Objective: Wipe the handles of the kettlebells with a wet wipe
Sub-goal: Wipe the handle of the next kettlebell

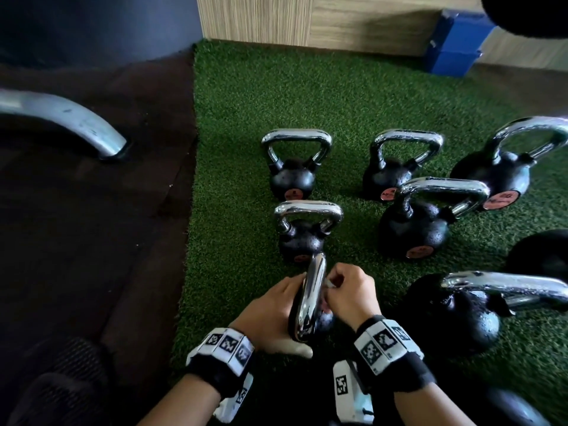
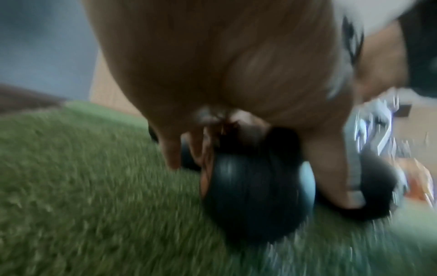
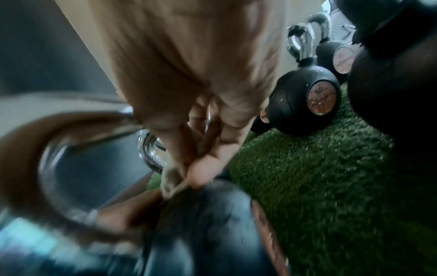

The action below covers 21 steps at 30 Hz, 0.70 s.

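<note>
The nearest kettlebell stands on green turf (image 1: 246, 118), its chrome handle (image 1: 311, 299) turned edge-on toward me. My left hand (image 1: 276, 309) grips it from the left, thumb lying along the near side. My right hand (image 1: 344, 287) pinches a small greyish wet wipe (image 1: 328, 284) against the handle's right side. In the right wrist view the wipe (image 3: 171, 179) is bunched between thumb and fingers beside the chrome handle (image 3: 151, 149). The left wrist view is blurred; fingers and thumb straddle the black kettlebell body (image 2: 255, 196).
Several more black kettlebells with chrome handles stand on the turf: one just beyond (image 1: 302, 241), two further back (image 1: 293, 176) (image 1: 390, 179), larger ones to the right (image 1: 415, 232) (image 1: 455, 315). A curved metal bar (image 1: 70, 118) lies on dark flooring at left. Blue boxes (image 1: 455, 47) sit by the wall.
</note>
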{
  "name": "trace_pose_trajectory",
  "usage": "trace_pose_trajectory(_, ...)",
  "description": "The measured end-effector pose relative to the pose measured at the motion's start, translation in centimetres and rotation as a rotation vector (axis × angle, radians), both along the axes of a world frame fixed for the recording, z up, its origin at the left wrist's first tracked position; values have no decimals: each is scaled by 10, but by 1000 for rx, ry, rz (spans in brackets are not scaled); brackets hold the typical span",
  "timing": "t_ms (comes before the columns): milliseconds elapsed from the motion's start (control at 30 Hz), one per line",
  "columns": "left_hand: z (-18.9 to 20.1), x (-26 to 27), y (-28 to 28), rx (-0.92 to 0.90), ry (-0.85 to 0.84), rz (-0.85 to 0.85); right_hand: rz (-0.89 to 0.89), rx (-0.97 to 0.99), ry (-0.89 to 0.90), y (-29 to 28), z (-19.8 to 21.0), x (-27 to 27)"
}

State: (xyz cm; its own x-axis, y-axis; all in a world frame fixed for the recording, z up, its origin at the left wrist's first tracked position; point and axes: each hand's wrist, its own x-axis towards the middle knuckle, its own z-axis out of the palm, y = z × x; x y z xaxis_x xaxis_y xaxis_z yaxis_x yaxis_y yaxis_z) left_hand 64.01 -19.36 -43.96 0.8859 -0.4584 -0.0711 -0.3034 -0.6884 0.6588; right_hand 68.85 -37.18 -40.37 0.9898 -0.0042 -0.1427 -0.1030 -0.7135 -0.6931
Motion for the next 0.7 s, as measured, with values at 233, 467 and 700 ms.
trace_pose_trajectory(233, 37, -32, -7, -133, -50, 295, 133, -169, -211, -28, 54, 9)
trace_pose_trajectory(467, 66, -22, -17, -100, -134, 297, 456, -221, -273, -1, 83, 21)
trace_pose_trajectory(700, 82, 5, 8, 203, 21, 55, 541, -303, -176, -24, 92, 16)
